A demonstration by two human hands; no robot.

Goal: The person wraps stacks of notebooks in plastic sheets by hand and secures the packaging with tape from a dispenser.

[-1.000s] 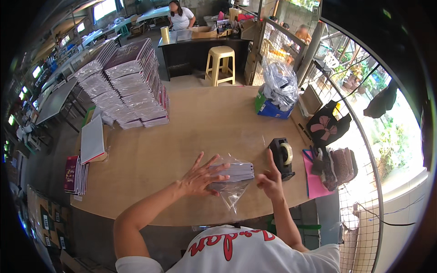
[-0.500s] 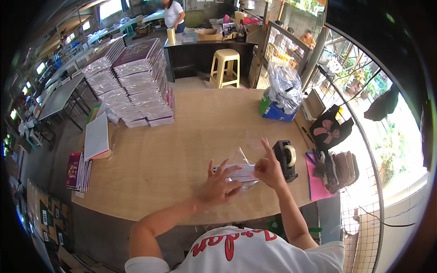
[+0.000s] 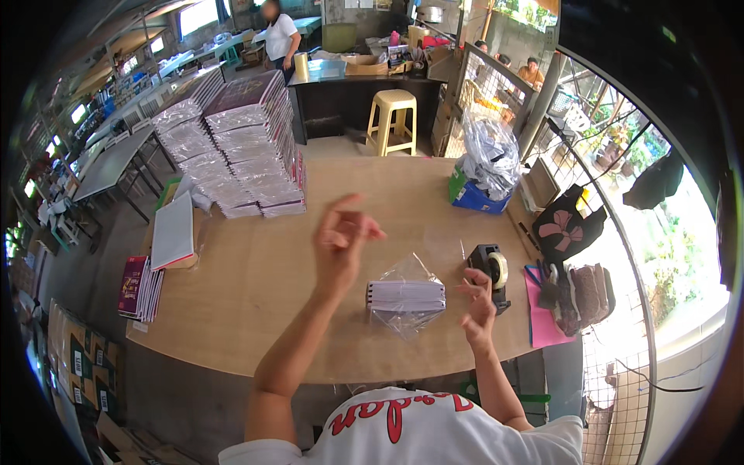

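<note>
A small white stack of booklets or paper (image 3: 407,296), its short edge marks showing on both sides, sits on the table in front of me. Clear plastic film (image 3: 404,324) is wrapped about it, with pointed corners sticking out at the far and near sides. My left hand (image 3: 342,232) is raised up and left of the stack, somewhat blurred, fingers loosely bent and apart with nothing seen in them. To the stack's right, my right hand (image 3: 478,314) has its fingers apart, close beside the black tape dispenser (image 3: 482,262) with its pale roll of tape (image 3: 500,269).
Tall piles of plastic-wrapped purple books (image 3: 246,147) stand at the far left of the table (image 3: 256,271). Loose purple booklets (image 3: 139,291) lie at the left edge. A box of crumpled plastic (image 3: 484,182), a black bag (image 3: 570,225) and a pink sheet (image 3: 546,325) line the right side.
Both hands have come off the wrapped stack. My left hand has moved up and away to the left; my right hand has moved slightly right and down, toward the tape dispenser.
</note>
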